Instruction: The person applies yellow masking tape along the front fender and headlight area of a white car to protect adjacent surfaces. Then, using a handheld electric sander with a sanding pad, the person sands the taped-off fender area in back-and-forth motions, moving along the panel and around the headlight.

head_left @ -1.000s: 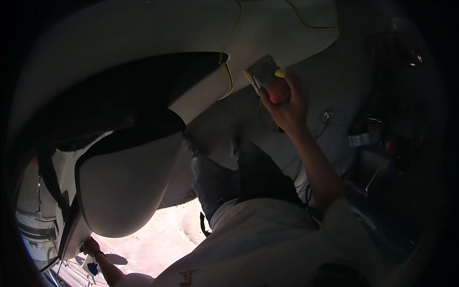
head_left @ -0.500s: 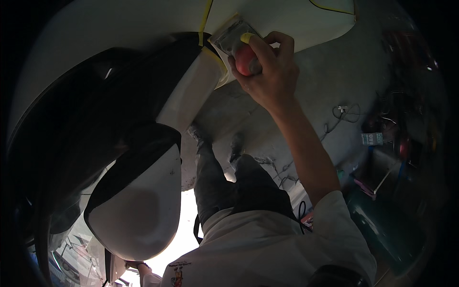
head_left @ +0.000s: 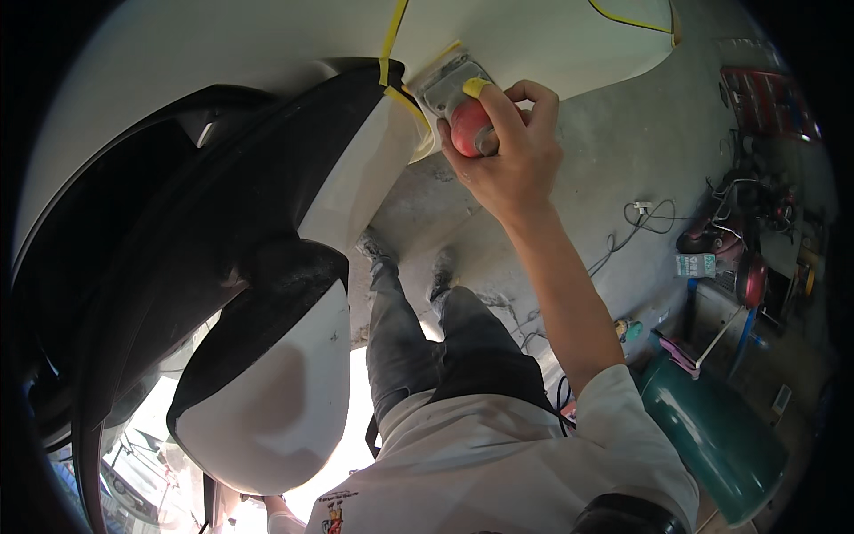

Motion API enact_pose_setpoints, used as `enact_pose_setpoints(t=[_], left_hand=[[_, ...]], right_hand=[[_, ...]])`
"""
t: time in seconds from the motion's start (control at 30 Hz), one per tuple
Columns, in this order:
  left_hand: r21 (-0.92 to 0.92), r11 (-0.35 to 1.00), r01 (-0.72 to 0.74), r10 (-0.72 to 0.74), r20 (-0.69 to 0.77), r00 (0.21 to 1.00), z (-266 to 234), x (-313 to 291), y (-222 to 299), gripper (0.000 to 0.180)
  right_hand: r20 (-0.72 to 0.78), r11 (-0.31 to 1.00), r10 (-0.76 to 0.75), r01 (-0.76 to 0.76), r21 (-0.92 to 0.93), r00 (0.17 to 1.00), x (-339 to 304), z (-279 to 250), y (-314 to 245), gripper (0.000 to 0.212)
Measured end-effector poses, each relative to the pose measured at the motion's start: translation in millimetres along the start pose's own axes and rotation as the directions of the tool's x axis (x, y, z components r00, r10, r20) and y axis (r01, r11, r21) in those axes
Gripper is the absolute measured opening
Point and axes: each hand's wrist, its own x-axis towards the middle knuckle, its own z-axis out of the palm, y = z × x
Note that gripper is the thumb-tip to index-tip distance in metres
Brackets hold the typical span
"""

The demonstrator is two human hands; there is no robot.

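The right hand (head_left: 520, 147) is clamped on a red-knobbed sander (head_left: 455, 92) — over the white panel (head_left: 551, 49); the left forearm (head_left: 280, 514) is below the mirror (head_left: 276, 405) — its hand's state I cannot tell.

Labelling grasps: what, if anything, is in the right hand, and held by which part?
A flat grey hand tool, held by its rounded red knob in the right hand.

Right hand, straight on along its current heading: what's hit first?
Beyond the flat grey tool with a round red knob that it grips, the right hand would probably meet the curved white panel. Depth is unclear; the tool may already touch it.
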Motion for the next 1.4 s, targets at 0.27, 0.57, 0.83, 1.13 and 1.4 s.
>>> enact_pose_setpoints(t=[0.27, 0.57, 0.83, 1.13, 1.4], left_hand=[[-0.119, 0.993, -0.004, 0.001, -0.032, 0.999, -12, 28, 47, 0.028], [-0.295, 0.955, 0.012, -0.040, -0.091, 0.995, -38, 94, 107, 0.029], [-0.479, 0.875, 0.067, -0.194, -0.219, 0.956, -66, 164, 154, 0.032], [-0.789, 0.410, -0.457, 0.718, -0.029, 0.695, -96, -85, 408, 0.032], [-0.969, -0.002, 0.247, 0.976, 0.052, 0.212, -246, -252, 639, 0.075]], right_hand=[[-0.075, 0.993, -0.008, 0.017, 0.119, 0.997, 14, 7, 10, 0.063], [-0.130, 0.991, 0.014, 0.004, 0.137, 0.991, 2, 18, 25, 0.065], [-0.140, 0.977, 0.025, 0.006, 0.214, 0.990, -28, 30, 35, 0.069], [-0.146, 0.955, 0.147, -0.102, 0.280, 0.978, -28, 31, 10, 0.073], [-0.118, 0.939, 0.291, -0.260, 0.227, 0.949, -41, 27, 9, 0.060]])
